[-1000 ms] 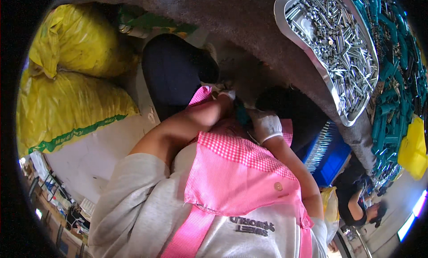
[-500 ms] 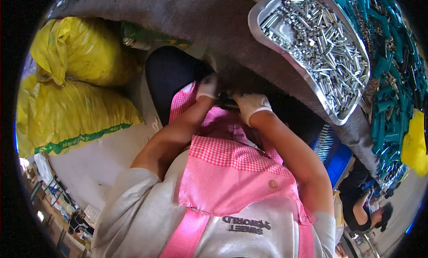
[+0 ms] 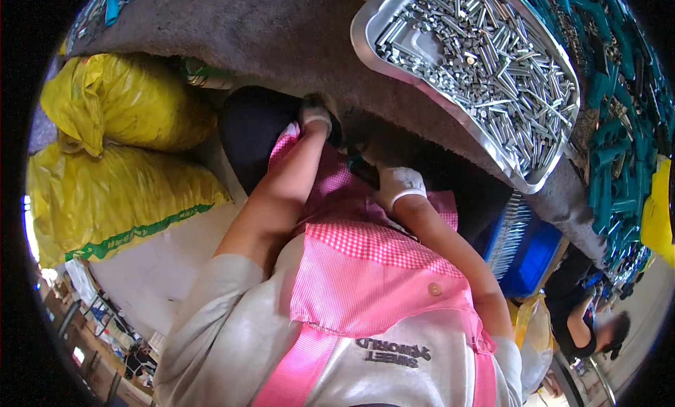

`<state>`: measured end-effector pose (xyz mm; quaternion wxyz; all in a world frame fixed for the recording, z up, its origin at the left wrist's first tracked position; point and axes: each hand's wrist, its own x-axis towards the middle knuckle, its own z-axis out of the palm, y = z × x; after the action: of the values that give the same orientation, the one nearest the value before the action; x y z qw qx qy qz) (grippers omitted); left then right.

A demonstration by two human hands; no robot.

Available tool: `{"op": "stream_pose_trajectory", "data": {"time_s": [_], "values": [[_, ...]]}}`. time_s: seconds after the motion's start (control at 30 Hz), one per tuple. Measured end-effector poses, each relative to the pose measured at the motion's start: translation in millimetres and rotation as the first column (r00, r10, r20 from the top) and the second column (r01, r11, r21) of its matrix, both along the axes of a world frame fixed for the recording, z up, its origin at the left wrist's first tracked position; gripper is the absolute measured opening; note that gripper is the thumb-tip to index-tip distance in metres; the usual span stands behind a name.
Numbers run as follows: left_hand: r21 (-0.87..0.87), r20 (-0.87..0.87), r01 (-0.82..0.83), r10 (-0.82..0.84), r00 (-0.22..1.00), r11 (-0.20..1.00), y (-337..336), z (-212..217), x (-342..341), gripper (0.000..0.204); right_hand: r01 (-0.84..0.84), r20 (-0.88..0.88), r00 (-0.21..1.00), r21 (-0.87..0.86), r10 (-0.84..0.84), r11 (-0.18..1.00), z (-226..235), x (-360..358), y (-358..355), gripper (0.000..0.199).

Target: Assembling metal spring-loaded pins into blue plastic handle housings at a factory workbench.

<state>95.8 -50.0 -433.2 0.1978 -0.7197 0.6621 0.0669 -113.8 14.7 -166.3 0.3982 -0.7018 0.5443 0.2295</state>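
My left hand (image 3: 316, 114), in a pale glove, is beside my dark-clothed left knee (image 3: 256, 122), just below the edge of the cloth-covered table. Its fingers fall in shadow, so their pose does not show. Over the pink checked apron (image 3: 380, 245) in my lap, my right hand (image 3: 401, 185) is curled closed in a white glove. A dark object with a hint of teal (image 3: 361, 166) lies against its fingers; its kind is too shaded to make out.
A metal tray (image 3: 450, 101) full of silver pins stands on the grey table cover (image 3: 260, 27). Teal tool parts (image 3: 608, 161) pile up beyond it. Full yellow sacks (image 3: 126, 196) rest at left. At right are a blue crate (image 3: 531, 259) and another person (image 3: 580, 322).
My hands have moved apart: the left went forward and left to the knee, while the right stayed over the lap. The view has shifted slightly.
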Motion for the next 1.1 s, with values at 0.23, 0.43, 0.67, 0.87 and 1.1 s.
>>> {"op": "stream_pose_trajectory", "data": {"time_s": [0.23, 0.43, 0.67, 0.87, 1.1], "values": [[0.319, -0.772, 0.051, 0.229, 0.593, 0.946, 30.2, 165.7, -67.3, 0.059, -0.050, -0.059, 0.997, -0.029, 0.048, 0.998, -12.7, -0.6, -2.1, 0.032], [0.200, -0.763, -0.212, 0.288, 0.579, 0.957, 61.7, 188.6, -81.3, 0.054, -0.186, -0.079, 0.979, 0.000, 0.186, 0.982, -17.0, 3.8, -20.1, 0.024], [0.226, -0.593, -0.081, 0.203, 0.779, 0.971, 66.0, 140.0, -85.9, 0.055, -0.135, -0.075, 0.988, -0.035, 0.132, 0.990, -34.1, -2.5, -11.0, 0.024], [0.080, -0.687, -0.176, 0.182, 0.704, 0.981, 71.2, 147.4, -79.6, 0.054, -0.195, -0.065, 0.980, -0.109, 0.189, 0.975, -34.0, 3.9, -15.6, 0.023], [0.156, -0.682, -0.193, 0.247, 0.689, 0.969, 70.9, 136.9, -73.1, 0.047, -0.239, -0.047, 0.970, -0.060, 0.237, 0.969, -44.9, 7.2, -16.7, 0.021]]}}
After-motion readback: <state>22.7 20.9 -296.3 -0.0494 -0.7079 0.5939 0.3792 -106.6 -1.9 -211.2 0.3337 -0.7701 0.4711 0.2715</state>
